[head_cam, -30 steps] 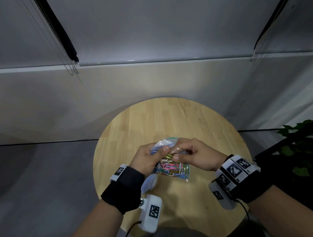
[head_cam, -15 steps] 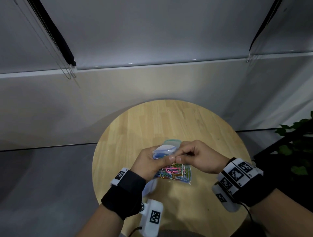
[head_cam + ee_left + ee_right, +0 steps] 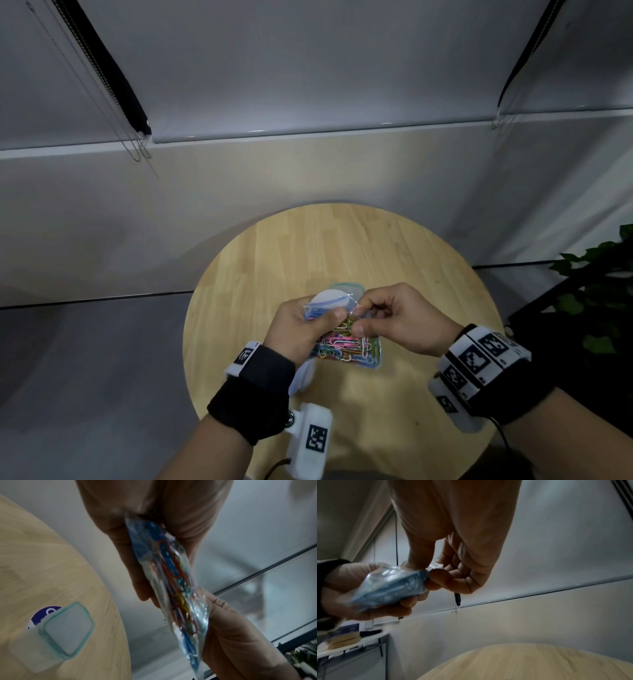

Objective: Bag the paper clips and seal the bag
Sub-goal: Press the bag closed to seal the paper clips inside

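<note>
Since a second ago the bag (image 3: 346,342) has lifted slightly and its mouth has tipped further up, a pale round label now showing between the hands. The clear bag, held above the round wooden table (image 3: 394,260), carries the coloured paper clips (image 3: 342,347) in its lower half. The left hand (image 3: 301,329) grips one side, fingers curled round it; the right hand (image 3: 404,318) pinches the top edge between thumb and forefinger. The film looks soft, slick and light, bottom-heavy with clips; the stiffer zip strip seems the surest hold. A small green-rimmed container (image 3: 67,628) sits on the table beyond.
</note>
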